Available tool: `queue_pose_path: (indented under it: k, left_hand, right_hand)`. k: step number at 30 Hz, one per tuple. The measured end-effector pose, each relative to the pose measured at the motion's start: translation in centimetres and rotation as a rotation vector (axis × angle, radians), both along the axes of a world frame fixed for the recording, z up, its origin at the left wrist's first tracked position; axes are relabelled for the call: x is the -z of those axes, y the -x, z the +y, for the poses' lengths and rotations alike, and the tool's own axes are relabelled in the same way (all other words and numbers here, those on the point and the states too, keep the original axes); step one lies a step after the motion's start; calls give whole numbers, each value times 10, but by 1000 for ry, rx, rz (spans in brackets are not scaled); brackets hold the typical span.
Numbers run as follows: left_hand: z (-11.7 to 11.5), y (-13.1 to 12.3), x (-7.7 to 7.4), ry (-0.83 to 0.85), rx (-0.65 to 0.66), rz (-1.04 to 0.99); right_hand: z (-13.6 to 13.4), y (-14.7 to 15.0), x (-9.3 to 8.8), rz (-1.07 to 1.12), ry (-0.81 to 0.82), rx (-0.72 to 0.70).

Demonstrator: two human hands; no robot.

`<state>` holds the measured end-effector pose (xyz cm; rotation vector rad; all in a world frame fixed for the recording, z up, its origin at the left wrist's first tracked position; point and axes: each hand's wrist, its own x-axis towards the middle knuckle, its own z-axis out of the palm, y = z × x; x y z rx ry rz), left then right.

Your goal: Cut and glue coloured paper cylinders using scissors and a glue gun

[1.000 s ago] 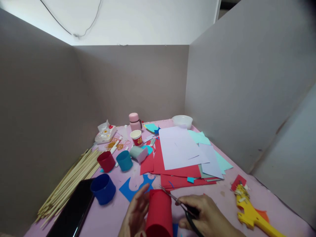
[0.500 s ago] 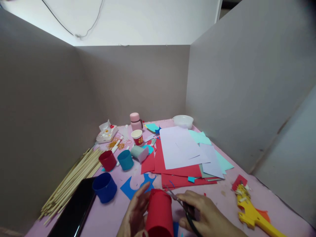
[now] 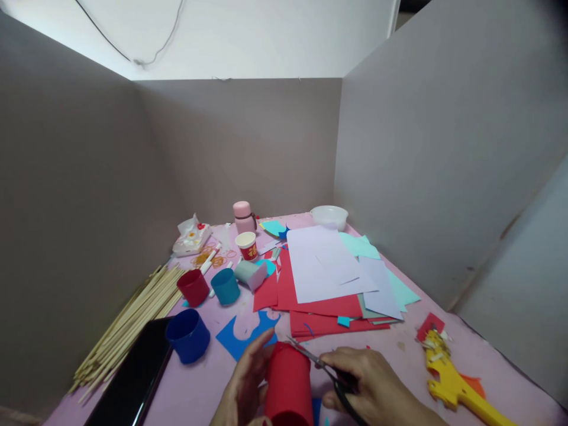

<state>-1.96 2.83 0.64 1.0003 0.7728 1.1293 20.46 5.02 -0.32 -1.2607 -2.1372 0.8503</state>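
A red paper tube (image 3: 289, 381) lies near the table's front edge, its open end toward me. My left hand (image 3: 246, 378) is wrapped along the tube's left side, thumb at the bottom. In my right hand (image 3: 361, 376) are black-handled scissors (image 3: 328, 370), their blades at the tube's far end on the upper right. Whether the blades bite into the paper is too small to tell. Just beyond the left hand lies a blue paper offcut (image 3: 239, 337) with curved cut-outs. A dark blue paper ring (image 3: 189, 337) stands to the left.
At left are a black phone-like slab (image 3: 133, 373) and bamboo sticks (image 3: 128, 325). Red (image 3: 193, 288) and teal paper rings (image 3: 225, 287) stand behind. A paper cup (image 3: 247, 245) and pink flask (image 3: 244, 218) are farther back. Paper sheets (image 3: 328, 266) spread rightward; a yellow glue gun (image 3: 457, 381) lies right.
The scissors have moved slightly left, their tips now over the tube's far rim, and the blades look closer together. The tube and left hand have shifted slightly right.
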Motion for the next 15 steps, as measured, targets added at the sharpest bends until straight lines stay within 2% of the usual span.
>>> queue_pose_path:
  k: [4, 9, 13, 15]
  left_hand:
    - [1, -1, -1, 15, -20, 20]
    - [9, 6, 5, 25, -139, 7]
    - [17, 16, 11, 48, -113, -60]
    - [17, 16, 11, 58, -156, -83]
  right_hand:
    - [1, -3, 0, 50, 41, -8]
    - [-1, -1, -3, 163, 104, 62]
    - [-3, 5, -1, 160, 60, -1]
    - [-3, 9, 3, 137, 43, -26]
